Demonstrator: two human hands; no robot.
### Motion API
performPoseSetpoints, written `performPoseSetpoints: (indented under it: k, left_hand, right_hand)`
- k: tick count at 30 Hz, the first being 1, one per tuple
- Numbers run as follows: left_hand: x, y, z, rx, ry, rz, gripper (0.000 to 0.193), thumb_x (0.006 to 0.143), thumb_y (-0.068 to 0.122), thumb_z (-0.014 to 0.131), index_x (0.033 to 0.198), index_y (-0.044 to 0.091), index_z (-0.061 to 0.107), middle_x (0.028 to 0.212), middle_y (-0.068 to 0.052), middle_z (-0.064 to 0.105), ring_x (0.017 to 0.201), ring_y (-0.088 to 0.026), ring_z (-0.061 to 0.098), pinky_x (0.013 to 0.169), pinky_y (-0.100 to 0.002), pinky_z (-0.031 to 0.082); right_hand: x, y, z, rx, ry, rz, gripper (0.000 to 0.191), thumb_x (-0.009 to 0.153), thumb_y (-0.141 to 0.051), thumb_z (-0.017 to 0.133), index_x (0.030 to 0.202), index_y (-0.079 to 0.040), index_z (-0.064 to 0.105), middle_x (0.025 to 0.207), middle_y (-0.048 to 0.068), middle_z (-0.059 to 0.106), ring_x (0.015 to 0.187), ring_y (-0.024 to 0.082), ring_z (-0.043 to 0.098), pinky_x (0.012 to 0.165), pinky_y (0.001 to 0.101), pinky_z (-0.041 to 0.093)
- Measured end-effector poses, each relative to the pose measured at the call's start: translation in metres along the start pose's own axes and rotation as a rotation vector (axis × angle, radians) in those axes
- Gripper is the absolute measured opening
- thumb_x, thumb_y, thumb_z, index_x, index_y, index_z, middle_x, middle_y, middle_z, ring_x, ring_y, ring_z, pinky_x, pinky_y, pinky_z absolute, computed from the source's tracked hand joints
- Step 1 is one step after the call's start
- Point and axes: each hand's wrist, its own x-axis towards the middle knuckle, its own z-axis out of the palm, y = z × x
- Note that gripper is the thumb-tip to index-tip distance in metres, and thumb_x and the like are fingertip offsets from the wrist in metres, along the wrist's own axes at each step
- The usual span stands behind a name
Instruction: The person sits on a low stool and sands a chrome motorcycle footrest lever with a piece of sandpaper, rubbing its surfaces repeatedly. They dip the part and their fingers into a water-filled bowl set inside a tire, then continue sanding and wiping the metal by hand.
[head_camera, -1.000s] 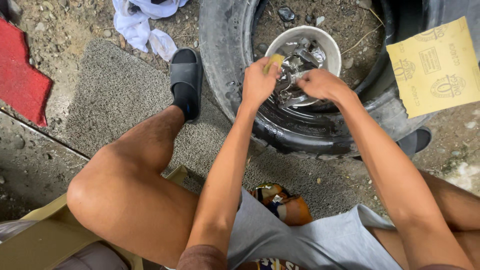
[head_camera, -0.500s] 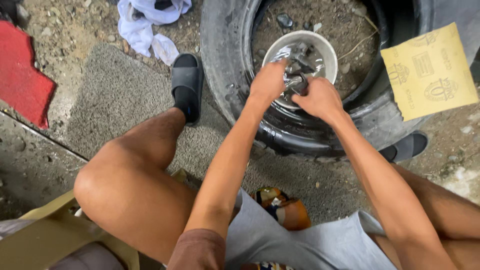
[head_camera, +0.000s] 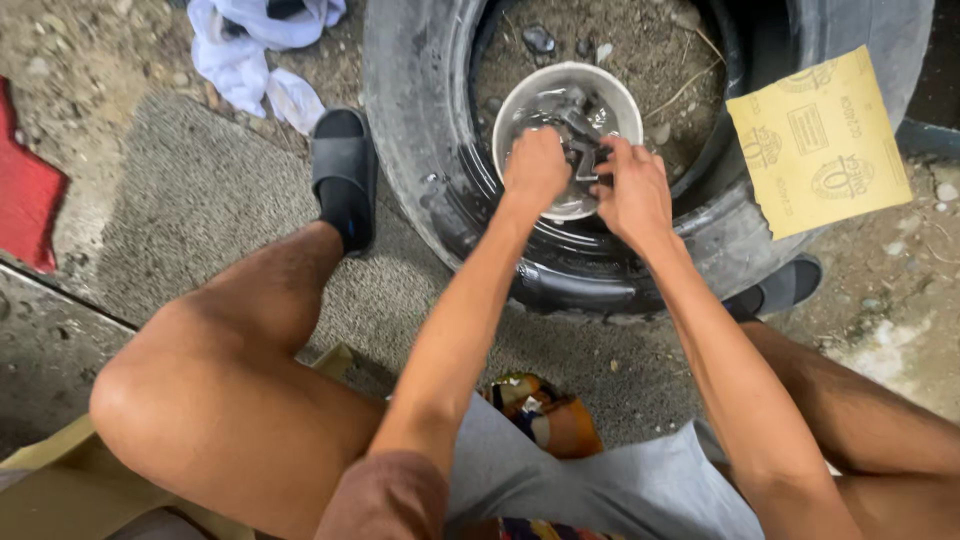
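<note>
Head view: I've got a small dark metal part (head_camera: 585, 150) in the water-filled white bowl (head_camera: 520, 100) inside the tyre (head_camera: 420, 150), right hand (head_camera: 632, 195) fingers pinching it, left hand (head_camera: 535, 168) fisted beside, contents unclear, scrubbing looks midway, sandpaper sheet (head_camera: 820, 140) unused on the tyre.

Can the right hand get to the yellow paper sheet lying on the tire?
Probably yes. The right hand is busy at the white bowl inside the tire, and the yellow sheet lies just to its right on the tire's edge, with nothing on top or between them.
</note>
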Motion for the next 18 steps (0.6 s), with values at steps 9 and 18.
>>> performPoseSetpoints:
  k: [9,18]
  left_hand:
    - [-0.095,0.052,0.04,-0.427,0.205,-0.172,0.05,0.09,0.02,0.056,0.124,-0.016,0.049,0.12,-0.038,0.062,0.11,-0.054,0.061,0.093,-0.053,0.049]
    - [-0.1,0.036,0.018,-0.289,-0.195,-0.248,0.039,0.106,0.031,0.049,0.108,-0.004,0.068,0.113,-0.03,0.067,0.112,-0.047,0.062,0.097,-0.053,0.048]
  right_hand:
    - [-0.054,-0.004,0.017,-0.012,0.181,-0.165,0.039,0.094,-0.013,0.069,0.131,-0.001,0.062,0.1,0.012,0.076,0.117,0.031,0.063,0.118,0.0485,0.028]
    - [-0.079,-0.03,0.005,0.058,0.146,-0.03,0.048,0.083,-0.013,0.071,0.128,0.0,0.064,0.096,0.01,0.078,0.116,0.027,0.067,0.118,0.044,0.029]
